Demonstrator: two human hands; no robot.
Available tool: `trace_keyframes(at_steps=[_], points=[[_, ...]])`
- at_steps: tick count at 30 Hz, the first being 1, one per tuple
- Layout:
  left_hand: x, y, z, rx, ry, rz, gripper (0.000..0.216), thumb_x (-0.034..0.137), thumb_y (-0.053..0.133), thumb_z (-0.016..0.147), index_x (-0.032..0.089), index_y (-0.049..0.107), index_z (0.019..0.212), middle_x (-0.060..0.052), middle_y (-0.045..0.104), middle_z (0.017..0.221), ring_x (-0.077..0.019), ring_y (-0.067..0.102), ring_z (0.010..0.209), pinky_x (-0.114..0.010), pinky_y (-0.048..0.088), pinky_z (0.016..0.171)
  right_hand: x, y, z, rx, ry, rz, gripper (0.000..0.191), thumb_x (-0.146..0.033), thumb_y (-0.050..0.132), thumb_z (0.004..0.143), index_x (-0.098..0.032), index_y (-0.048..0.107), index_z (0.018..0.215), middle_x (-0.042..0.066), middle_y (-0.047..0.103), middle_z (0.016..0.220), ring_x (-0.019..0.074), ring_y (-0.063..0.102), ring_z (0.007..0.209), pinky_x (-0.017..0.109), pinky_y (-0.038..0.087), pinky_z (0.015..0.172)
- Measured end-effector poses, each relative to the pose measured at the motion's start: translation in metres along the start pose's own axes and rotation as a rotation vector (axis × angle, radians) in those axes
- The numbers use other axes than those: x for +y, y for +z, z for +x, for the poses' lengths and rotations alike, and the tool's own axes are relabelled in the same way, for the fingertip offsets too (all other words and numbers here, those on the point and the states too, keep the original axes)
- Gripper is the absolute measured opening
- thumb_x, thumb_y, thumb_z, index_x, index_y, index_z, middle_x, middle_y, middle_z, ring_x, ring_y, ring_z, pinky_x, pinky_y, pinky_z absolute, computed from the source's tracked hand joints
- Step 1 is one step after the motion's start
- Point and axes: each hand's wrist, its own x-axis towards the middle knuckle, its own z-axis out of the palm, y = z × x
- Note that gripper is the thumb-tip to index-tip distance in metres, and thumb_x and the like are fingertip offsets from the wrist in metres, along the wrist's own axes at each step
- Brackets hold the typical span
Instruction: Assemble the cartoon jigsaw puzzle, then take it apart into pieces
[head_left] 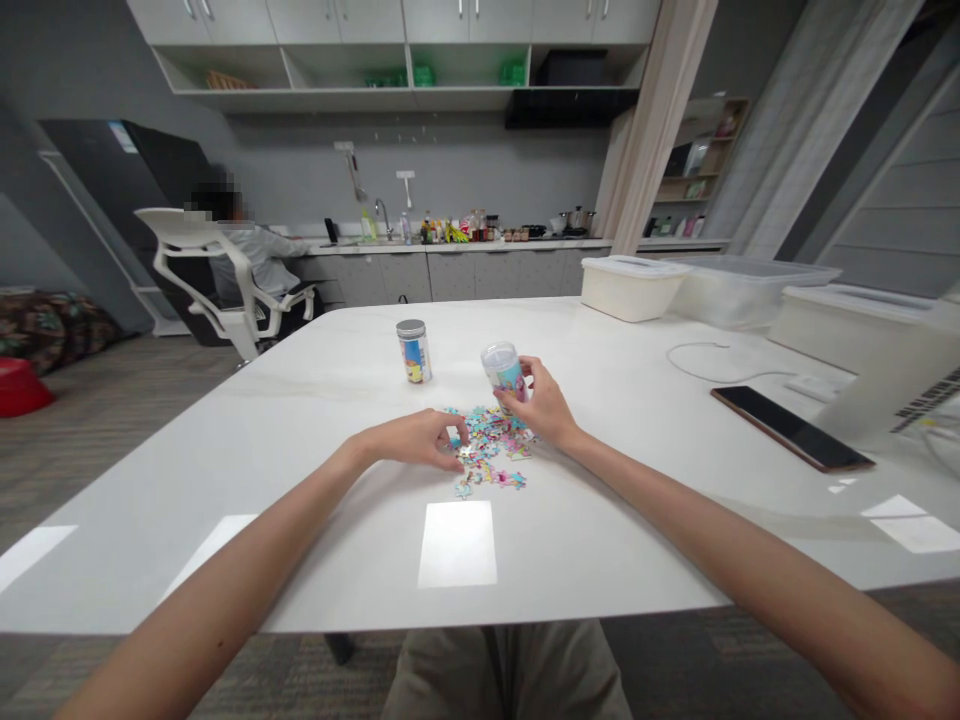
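A pile of small colourful jigsaw pieces (491, 450) lies on the white table (300, 470) in front of me. My left hand (416, 440) rests on the left side of the pile, fingers curled and pinched on pieces. My right hand (544, 405) holds a small clear jar (504, 372) with a colourful label, tilted just above the pile's far right. A second jar (414, 351) with a metal lid stands upright farther back, apart from both hands.
A dark phone (791, 428) lies at the right with a white cable (705, 365) behind it. White plastic bins (634, 287) stand at the far right. A person sits in a white chair (217, 275) beyond the table, by the kitchen counter.
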Motion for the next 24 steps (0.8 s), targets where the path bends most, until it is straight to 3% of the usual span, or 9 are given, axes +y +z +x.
trace_keyframes(at_steps=[4, 10, 17, 24], points=[[-0.0024, -0.0009, -0.0018, -0.004, -0.003, -0.053, 0.034, 0.038, 0.072, 0.070, 0.018, 0.059, 0.094, 0.010, 0.037, 0.051, -0.0094, 0.033, 0.046, -0.021, 0.025, 0.048, 0.0017, 0.0009, -0.0016, -0.014, -0.001, -0.001, 0.048, -0.040, 0.068, 0.075, -0.019, 0.048, 0.113, 0.011, 0.062, 0.105, 0.0267, 0.059, 0.094, 0.042, 0.048, 0.081], [-0.0008, -0.0010, -0.0021, -0.034, 0.001, -0.062, 0.019, 0.037, 0.066, 0.075, 0.018, 0.062, 0.075, 0.006, 0.045, 0.057, -0.0098, 0.038, 0.052, -0.021, 0.031, 0.053, 0.0023, 0.0018, -0.0011, -0.026, 0.015, 0.011, 0.050, -0.040, 0.069, 0.074, -0.019, 0.049, 0.114, 0.011, 0.063, 0.103, 0.0261, 0.060, 0.091, 0.042, 0.048, 0.079], [-0.0043, -0.0058, -0.0040, -0.026, -0.003, -0.056, 0.028, 0.038, 0.070, 0.072, 0.017, 0.066, 0.091, 0.008, 0.040, 0.054, -0.0091, 0.034, 0.048, -0.021, 0.028, 0.051, 0.0002, 0.0003, -0.0002, -0.040, 0.017, 0.020, 0.049, -0.039, 0.070, 0.074, -0.018, 0.050, 0.112, 0.011, 0.063, 0.104, 0.0262, 0.060, 0.092, 0.042, 0.048, 0.080], [-0.0036, -0.0063, -0.0038, 0.016, 0.023, -0.018, 0.026, 0.038, 0.059, 0.081, 0.015, 0.071, 0.086, 0.006, 0.040, 0.053, -0.0092, 0.034, 0.049, -0.021, 0.027, 0.050, 0.0010, 0.0016, -0.0007, -0.050, -0.013, 0.025, 0.047, -0.036, 0.069, 0.074, -0.018, 0.050, 0.113, 0.012, 0.062, 0.106, 0.0263, 0.060, 0.094, 0.042, 0.048, 0.081]])
